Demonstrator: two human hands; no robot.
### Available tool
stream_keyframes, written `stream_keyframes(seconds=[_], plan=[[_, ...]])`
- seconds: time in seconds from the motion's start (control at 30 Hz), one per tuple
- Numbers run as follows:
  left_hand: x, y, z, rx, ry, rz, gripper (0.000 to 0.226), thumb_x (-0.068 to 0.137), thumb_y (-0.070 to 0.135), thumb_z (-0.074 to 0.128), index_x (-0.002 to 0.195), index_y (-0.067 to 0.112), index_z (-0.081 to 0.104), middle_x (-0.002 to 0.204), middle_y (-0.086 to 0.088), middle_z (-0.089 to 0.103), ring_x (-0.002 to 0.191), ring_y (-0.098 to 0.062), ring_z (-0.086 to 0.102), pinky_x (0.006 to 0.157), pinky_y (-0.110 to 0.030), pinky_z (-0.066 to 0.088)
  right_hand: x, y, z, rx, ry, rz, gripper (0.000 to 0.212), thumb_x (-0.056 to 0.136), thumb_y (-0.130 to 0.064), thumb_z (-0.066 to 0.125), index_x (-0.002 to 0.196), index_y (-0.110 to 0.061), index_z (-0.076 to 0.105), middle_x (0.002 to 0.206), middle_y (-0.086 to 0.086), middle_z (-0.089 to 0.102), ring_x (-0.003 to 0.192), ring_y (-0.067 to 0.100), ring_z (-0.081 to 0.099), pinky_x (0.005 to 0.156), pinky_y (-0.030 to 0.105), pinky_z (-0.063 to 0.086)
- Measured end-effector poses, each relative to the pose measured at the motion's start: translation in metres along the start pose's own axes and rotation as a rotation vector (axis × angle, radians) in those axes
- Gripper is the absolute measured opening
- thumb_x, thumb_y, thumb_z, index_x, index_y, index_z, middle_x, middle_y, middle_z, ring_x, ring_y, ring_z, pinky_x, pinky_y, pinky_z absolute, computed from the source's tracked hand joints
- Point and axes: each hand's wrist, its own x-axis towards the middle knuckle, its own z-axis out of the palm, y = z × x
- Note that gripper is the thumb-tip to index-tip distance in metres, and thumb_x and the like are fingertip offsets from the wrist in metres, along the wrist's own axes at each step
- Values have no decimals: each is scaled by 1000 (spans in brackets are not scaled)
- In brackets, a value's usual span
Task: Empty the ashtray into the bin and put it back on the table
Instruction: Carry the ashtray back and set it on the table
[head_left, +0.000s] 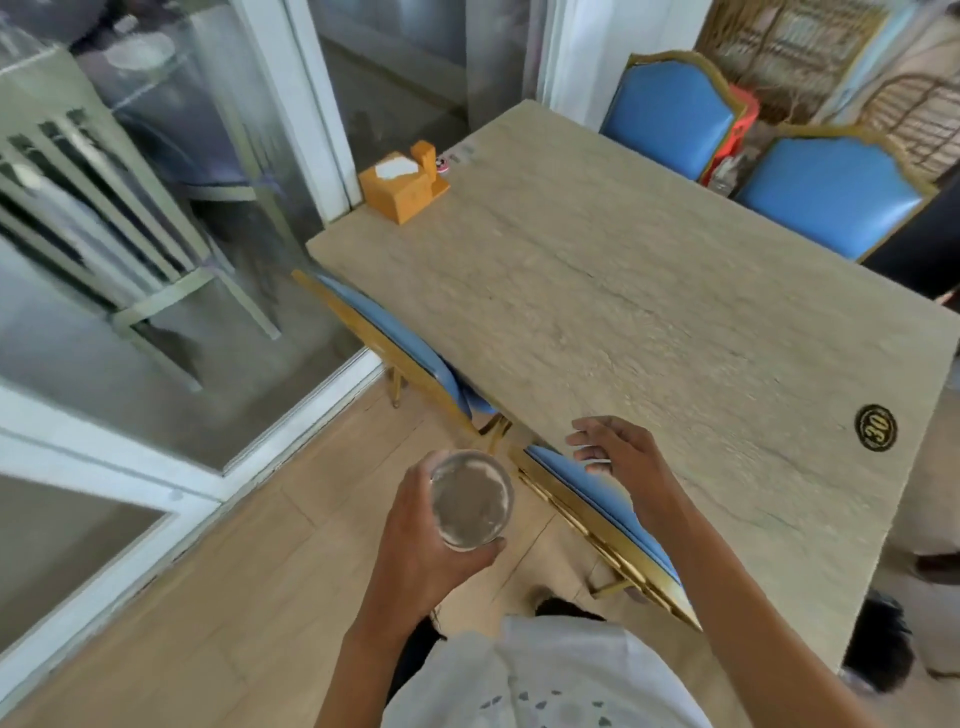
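Ashtray (471, 500), glass, sits gripped in the left hand (431, 540) over the floor, at seven o'clock from the desk (649, 291); the right hand (618, 449) hovers, fingers (587, 439) loosely spread, empty.

Orange tissue box (402, 188) with white tissue showing sits at the far left corner of the tabletop. Black round "30" badge (876, 427) lies near the right edge. Two blue chairs with gold trim (670, 117) (831, 195) stand at the far side, two more blue chairs (400, 348) (608, 506) tucked at the near side. Wood-look floor (218, 597) below. Glass door with white frame (171, 291) on the left.
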Motion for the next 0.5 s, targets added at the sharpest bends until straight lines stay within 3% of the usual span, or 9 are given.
stream_keyframes(seconds=[0.13,0.23,0.37,0.5], plan=[[40,-13,-36,36,-98,86,111,51,48,96,143,40,33,136,23,47,124,3,47,94,-11,41,6,-2,28,8,155,10,20,107,-14,52,104,-10,72,99,13,75,80,21,68,68,25,54],[65,-19,-53,67,-164,165,109,53,47,95,143,38,34,135,21,48,122,2,48,96,-17,44,14,3,35,-53,224,21,18,106,-17,54,108,-8,70,97,10,75,76,17,68,65,21,54],[96,-21,-60,74,-226,207,106,54,46,95,141,40,35,133,18,50,119,1,50,95,-20,48,33,6,20,-57,322,63,24,106,-17,55,116,1,69,91,5,75,74,17,68,62,22,54],[133,-15,-47,62,-273,224,104,54,44,95,138,45,34,133,19,50,122,3,49,97,-20,48,52,-3,-14,0,399,77,21,106,-16,55,115,-3,69,96,10,75,78,21,68,67,26,55]])
